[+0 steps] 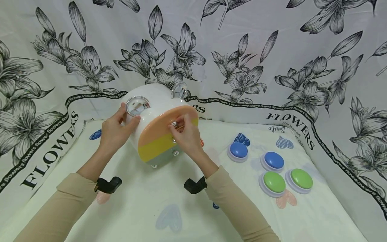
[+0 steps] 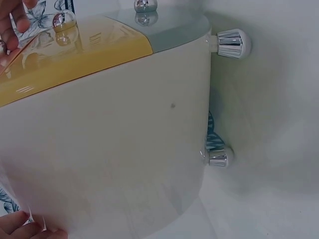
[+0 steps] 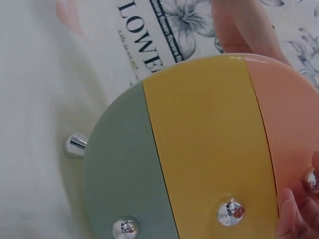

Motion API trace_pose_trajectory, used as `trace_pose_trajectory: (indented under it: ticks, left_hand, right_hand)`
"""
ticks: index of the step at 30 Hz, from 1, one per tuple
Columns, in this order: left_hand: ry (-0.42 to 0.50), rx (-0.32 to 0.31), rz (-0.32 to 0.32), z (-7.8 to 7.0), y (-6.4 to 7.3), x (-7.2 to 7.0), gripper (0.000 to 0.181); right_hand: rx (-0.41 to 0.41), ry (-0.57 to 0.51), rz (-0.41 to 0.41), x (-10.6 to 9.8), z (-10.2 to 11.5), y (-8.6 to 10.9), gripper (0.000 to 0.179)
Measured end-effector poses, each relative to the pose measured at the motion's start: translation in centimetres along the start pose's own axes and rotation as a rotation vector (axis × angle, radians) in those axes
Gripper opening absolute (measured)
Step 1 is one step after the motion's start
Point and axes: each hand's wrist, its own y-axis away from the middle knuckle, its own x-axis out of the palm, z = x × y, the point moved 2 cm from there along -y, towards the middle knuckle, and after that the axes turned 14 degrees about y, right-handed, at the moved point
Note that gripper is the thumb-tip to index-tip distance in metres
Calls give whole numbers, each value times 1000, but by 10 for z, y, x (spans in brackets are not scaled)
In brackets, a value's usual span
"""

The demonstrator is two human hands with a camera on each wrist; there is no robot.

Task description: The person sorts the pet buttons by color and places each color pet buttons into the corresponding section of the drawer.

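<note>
Striped-front cabinet (image 1: 155, 127), at 11 o'clock on surface (image 1: 136, 215): 9 o'clock side gripped by left hand (image 1: 116, 129); top knob (image 1: 173, 124) pinched by right hand (image 1: 186, 134). Four buttons (image 1: 274, 182) placed at 4 o'clock from cabinet.

The right hand (image 3: 297, 211) pinches a silver knob (image 3: 312, 181) on the salmon panel (image 3: 284, 119), the yellow panel (image 3: 212, 129) and its chrome knob (image 3: 231, 212) just beside the hand, the green panel (image 3: 127, 159) farther off, and the left hand (image 3: 245, 27) well apart.
</note>
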Motion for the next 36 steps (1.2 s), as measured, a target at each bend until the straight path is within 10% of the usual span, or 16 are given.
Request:
trace_pose_trajectory:
  ticks: [36]
  left_hand:
    - [13,-26,-9,1,-1,0,78]
  right_hand:
    - [55,237,4,38,-36,31,25]
